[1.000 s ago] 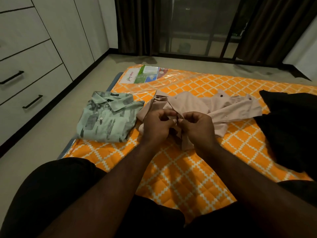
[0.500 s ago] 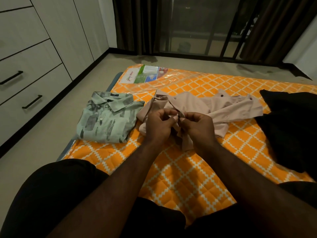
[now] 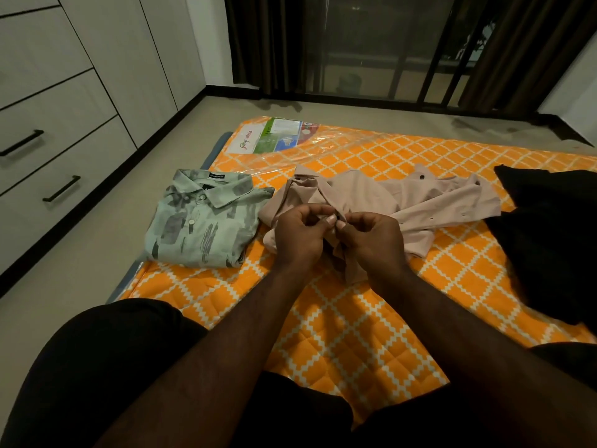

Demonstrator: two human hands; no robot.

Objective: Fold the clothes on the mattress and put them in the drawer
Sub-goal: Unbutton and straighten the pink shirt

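A beige button shirt (image 3: 381,197) lies crumpled across the middle of the orange patterned mattress (image 3: 355,318). My left hand (image 3: 298,236) and my right hand (image 3: 371,239) meet over its front edge, thumbs and fingers pinching the fabric near the collar. A folded green printed shirt (image 3: 203,227) lies flat to the left, collar toward the far side. A heap of black cloth (image 3: 549,240) sits at the right edge of the mattress. The closed drawers (image 3: 48,176) with black handles stand along the left wall.
Bare floor (image 3: 80,286) runs between the mattress and the drawers. A printed label under clear plastic (image 3: 274,135) covers the mattress's far corner. Dark curtains and a barred glass door (image 3: 371,46) close the far side. My knees in black shorts sit at the near edge.
Both hands stay pinched on the beige shirt's front, with only small finger movements. The clothes lie where they were.
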